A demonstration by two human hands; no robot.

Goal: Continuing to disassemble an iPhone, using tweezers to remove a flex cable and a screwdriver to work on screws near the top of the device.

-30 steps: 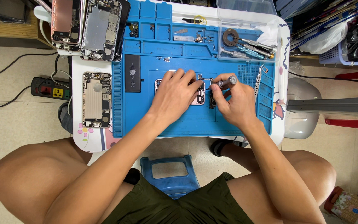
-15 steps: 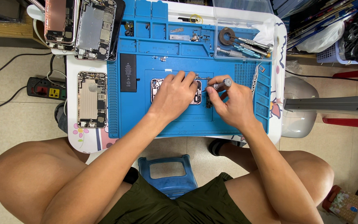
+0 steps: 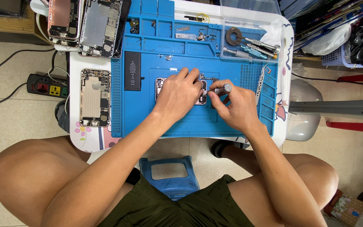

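An opened phone body [image 3: 161, 89] lies in the middle of a blue repair mat [image 3: 190, 122]. My left hand [image 3: 179, 94] rests flat on the phone and covers most of it. To its right, my right hand [image 3: 234, 105] grips a small grey screwdriver [image 3: 222, 89] whose tip points down at the phone's right edge. A black battery [image 3: 132, 70] lies on the mat just left of the phone.
A bare phone frame [image 3: 94, 97] lies on the white table left of the mat. Two more opened phones [image 3: 87, 23] sit at the back left. Screwdrivers and a round reel [image 3: 248, 44] fill a clear tray at the back right. Tweezers [image 3: 260, 84], a power strip [image 3: 47, 85], a blue stool [image 3: 171, 176].
The view has shifted slightly. Both hands stay on the phone, with the right hand still working the screwdriver at its right edge.
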